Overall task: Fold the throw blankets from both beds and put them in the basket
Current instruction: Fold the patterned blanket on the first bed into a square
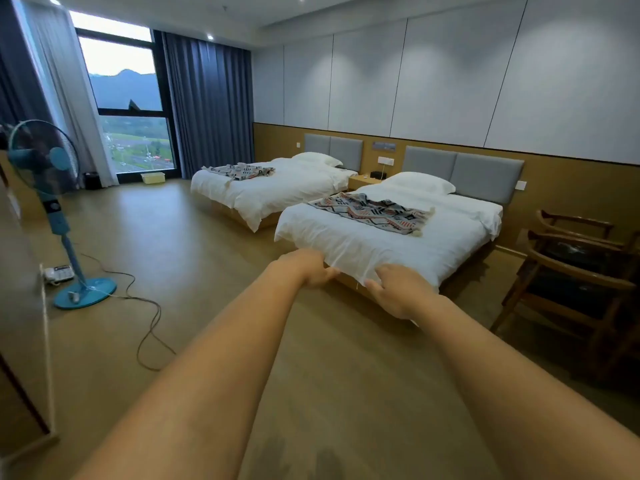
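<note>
Two throw blankets lie unfolded: the far blanket (239, 170) on the far bed (277, 195), the near blanket (372, 211) across the near bed (464, 220), its long axis running left to right, well beyond the left hand (308, 270) and nearer the right hand (398, 294). Both reach forward, fingers loose, holding nothing; contact with the white cover (349, 247) is unclear. The basket (152, 177) sits by the window (128, 98)

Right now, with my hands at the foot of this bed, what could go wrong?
The fan cord loops across the floor toward the basket; carrying blankets, you might trip. Your left hand and right hand are at the white duvet; tugging it could drag the near throw blanket askew.
</note>
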### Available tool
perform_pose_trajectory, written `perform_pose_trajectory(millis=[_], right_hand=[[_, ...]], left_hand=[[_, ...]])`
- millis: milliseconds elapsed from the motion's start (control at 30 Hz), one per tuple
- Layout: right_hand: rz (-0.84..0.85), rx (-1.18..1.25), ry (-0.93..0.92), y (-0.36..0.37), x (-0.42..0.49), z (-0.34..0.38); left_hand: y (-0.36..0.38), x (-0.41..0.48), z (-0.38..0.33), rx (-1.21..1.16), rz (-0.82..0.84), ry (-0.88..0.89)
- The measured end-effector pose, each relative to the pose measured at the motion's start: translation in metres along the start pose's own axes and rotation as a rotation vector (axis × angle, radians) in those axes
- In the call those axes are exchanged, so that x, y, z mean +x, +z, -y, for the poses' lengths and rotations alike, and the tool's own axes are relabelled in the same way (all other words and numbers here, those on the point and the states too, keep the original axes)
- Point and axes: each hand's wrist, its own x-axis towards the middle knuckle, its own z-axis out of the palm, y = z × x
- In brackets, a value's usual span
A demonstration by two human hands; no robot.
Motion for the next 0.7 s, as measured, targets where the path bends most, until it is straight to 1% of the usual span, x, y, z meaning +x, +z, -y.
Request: perform_pose_trajectory(millis=[100, 200, 400, 500, 700], right_hand=[[-0.022, -0.013, 0.007, 0.006, 0.049, -0.012], [0.002, -0.022, 0.013, 0.008, 0.108, -0.019], [-0.052, -0.036, 0.037, -0.003, 0.233, -0.031], [-0.039, -0.047, 0.038, 0.005, 0.282, -0.039], [-0.015, -0.021, 0.061, 0.024, 0.376, -0.067]], left_hand=[[-0.001, 0.050, 0.010, 0.014, 0.012, 0.007], [-0.009, 0.109, 0.024, 0.023, 0.027, 0.015], [-0.036, 0.228, 0.056, 0.047, -0.024, 0.038], [-0.034, 0.280, 0.070, 0.056, -0.013, 0.051], [-0.024, 0.380, 0.077, 0.077, 0.022, 0.070]])
